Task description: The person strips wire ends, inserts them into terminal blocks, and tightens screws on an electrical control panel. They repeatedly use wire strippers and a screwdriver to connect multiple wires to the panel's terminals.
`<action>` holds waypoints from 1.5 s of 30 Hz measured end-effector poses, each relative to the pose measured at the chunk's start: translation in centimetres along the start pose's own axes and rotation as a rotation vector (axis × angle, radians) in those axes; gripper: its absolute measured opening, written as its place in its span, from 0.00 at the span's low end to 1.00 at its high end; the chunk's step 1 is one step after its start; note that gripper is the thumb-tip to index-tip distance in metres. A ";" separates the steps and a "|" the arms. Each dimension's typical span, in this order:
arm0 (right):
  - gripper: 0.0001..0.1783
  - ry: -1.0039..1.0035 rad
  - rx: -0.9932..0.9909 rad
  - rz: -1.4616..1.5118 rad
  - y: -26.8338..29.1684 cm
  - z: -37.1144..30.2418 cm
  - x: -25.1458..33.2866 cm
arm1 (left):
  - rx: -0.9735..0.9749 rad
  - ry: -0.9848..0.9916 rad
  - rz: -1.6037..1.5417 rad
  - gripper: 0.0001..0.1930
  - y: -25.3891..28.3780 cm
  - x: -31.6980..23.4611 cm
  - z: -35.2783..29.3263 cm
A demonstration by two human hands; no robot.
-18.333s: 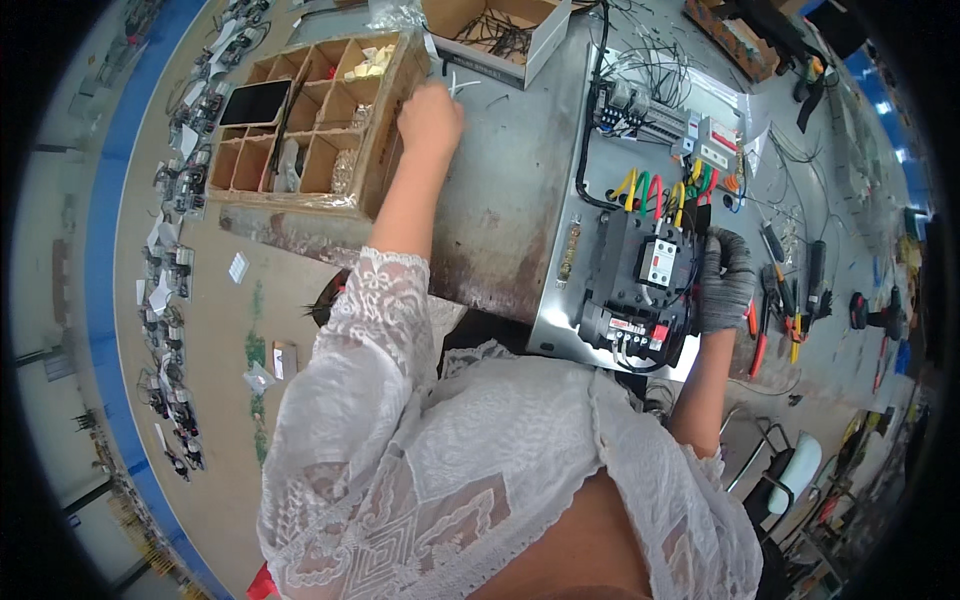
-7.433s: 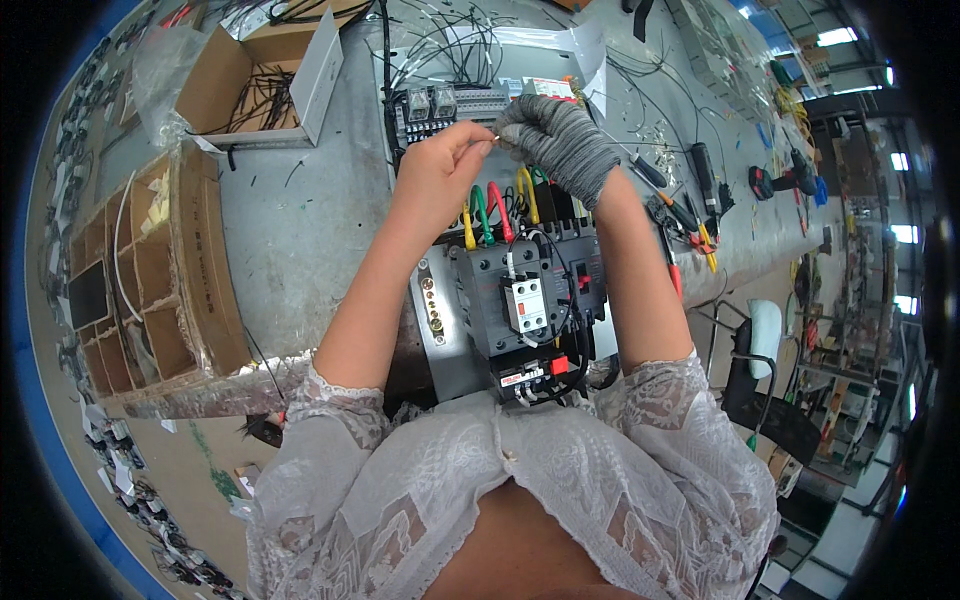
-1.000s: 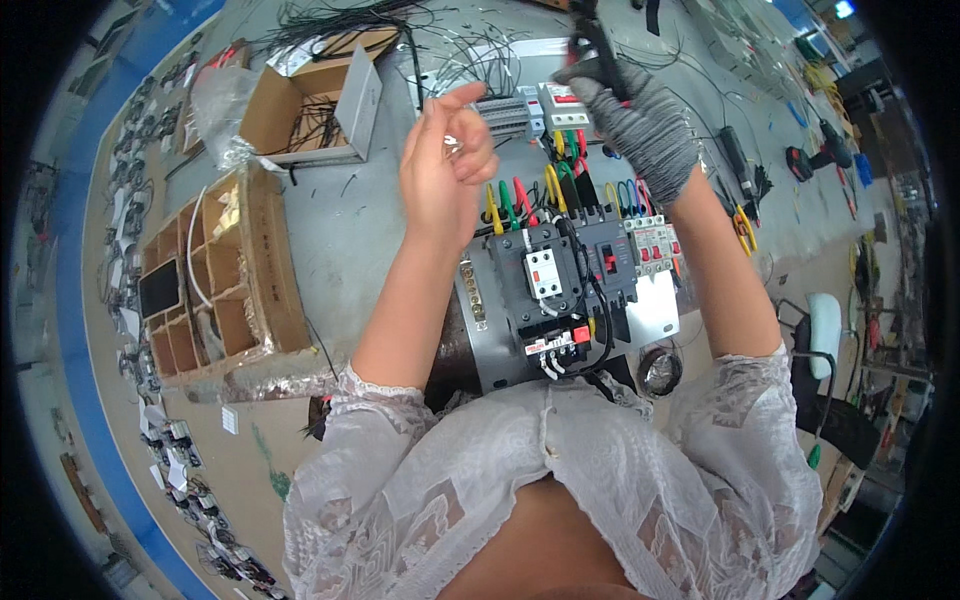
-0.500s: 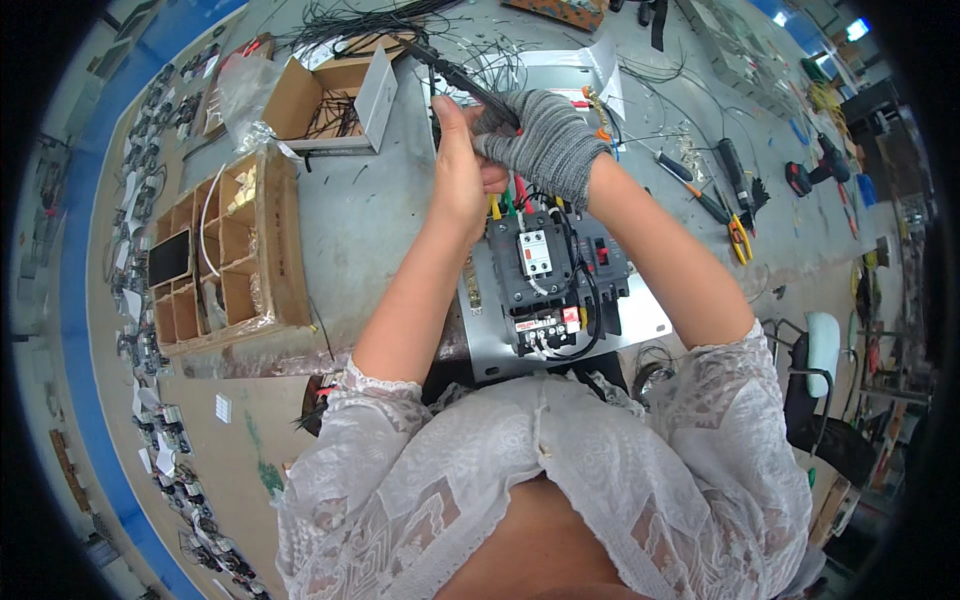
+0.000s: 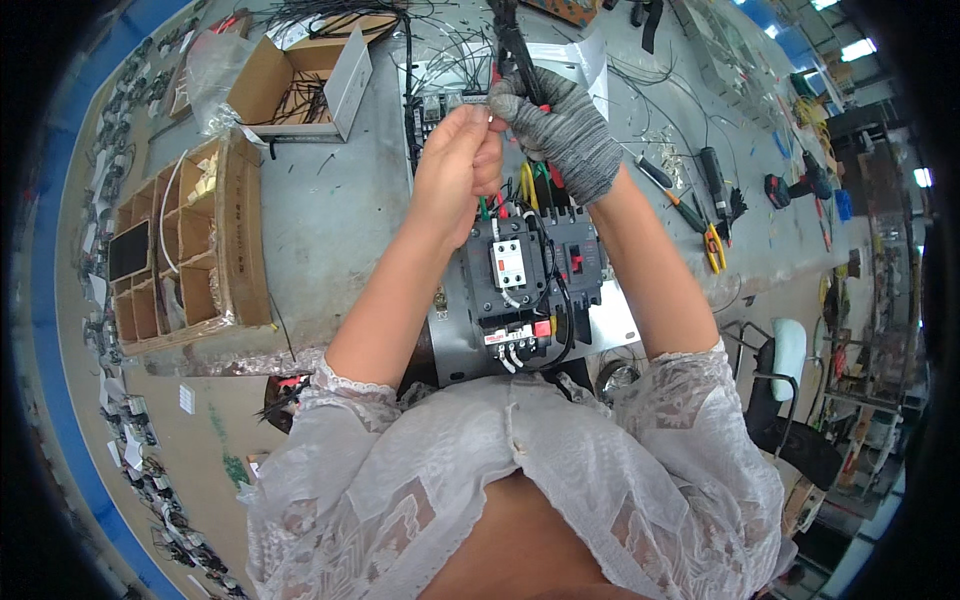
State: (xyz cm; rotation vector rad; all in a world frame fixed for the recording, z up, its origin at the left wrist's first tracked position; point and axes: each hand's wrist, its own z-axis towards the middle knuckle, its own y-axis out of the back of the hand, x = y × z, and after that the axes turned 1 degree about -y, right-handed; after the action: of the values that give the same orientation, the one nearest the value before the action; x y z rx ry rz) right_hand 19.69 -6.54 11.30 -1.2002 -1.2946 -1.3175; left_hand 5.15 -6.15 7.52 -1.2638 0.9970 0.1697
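My left hand [image 5: 462, 150], bare, is closed in a pinch beside the right hand's fingertips. A tiny white tip shows at its fingers; the rest of what it pinches is hidden. My right hand [image 5: 565, 135], in a grey knit glove, is wrapped round a bundle of black wires [image 5: 515, 50] that points away from me. Below the hands sits a black contactor [image 5: 480, 268] with a white block [image 5: 508, 263] on its front. Beside it is a black circuit breaker [image 5: 578, 255] with a red switch. Coloured wires [image 5: 530, 185] rise behind them, partly covered by my hands.
A divided cardboard box [image 5: 240, 240] stands at the left, with an open carton of black wires [image 5: 345, 95] behind it. On the right lie a screwdriver [image 5: 655, 172], yellow-handled pliers [image 5: 714, 248] and a cordless drill [image 5: 795, 185]. A metal plate [image 5: 615, 325] carries the devices.
The wire bundle has swung from pointing far left to pointing nearly straight away. My left hand has gone from partly extended fingers to a pinch. The whole view has shifted slightly.
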 end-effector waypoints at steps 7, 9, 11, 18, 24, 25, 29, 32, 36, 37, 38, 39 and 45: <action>0.10 -0.026 0.024 0.142 0.4 0.4 -0.7 | 0.074 0.033 -0.132 0.10 0.1 0.1 0.6; 0.10 -0.054 0.024 0.129 0.7 0.5 -0.9 | 0.078 0.004 -0.071 0.09 0.3 0.1 0.8; 0.11 -0.064 0.033 0.141 1.1 0.5 -1.2 | 0.085 -0.032 0.041 0.10 0.6 0.5 0.9; 0.12 -0.064 -0.016 0.182 1.5 0.8 -1.6 | -0.008 -0.039 -0.170 0.06 2.3 -0.3 -0.4; 0.13 -0.083 -0.098 -0.031 1.0 1.7 -2.4 | -0.062 0.000 -0.148 0.10 3.7 0.2 -0.6; 0.13 -0.045 -0.111 -0.121 1.0 2.0 -2.9 | -0.078 0.006 -0.081 0.11 3.3 0.4 -0.6; 0.12 0.245 -0.212 -0.402 1.3 3.1 -5.1 | -0.048 -0.147 0.599 0.12 0.3 1.3 -1.1; 0.10 0.275 -0.278 -0.448 1.0 3.1 -4.6 | -0.177 -0.431 1.023 0.14 1.6 1.6 0.7; 0.09 0.250 -0.258 -0.409 0.6 3.5 -3.9 | -0.288 -0.309 1.462 0.12 3.7 2.6 2.7; 0.09 0.319 -0.250 -0.471 0.7 4.2 -4.8 | -0.307 -0.325 1.508 0.11 4.0 2.6 3.0; 0.11 0.365 -0.262 -0.516 0.7 4.6 -5.6 | -0.326 -0.341 1.554 0.10 4.6 2.7 3.4; 0.12 0.294 -0.249 -0.523 0.3 4.6 -5.3 | -0.348 -0.357 1.599 0.09 4.9 2.7 3.5; 0.15 0.176 -0.208 -0.560 -1.1 5.4 -6.0 | -0.343 -0.519 1.228 0.06 6.4 2.7 3.7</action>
State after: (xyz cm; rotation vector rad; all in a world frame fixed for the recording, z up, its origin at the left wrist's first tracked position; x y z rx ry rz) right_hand 19.53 -1.26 5.05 -0.8540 -1.4462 -1.9533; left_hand 4.82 -1.90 0.90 -0.6631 1.1753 1.5804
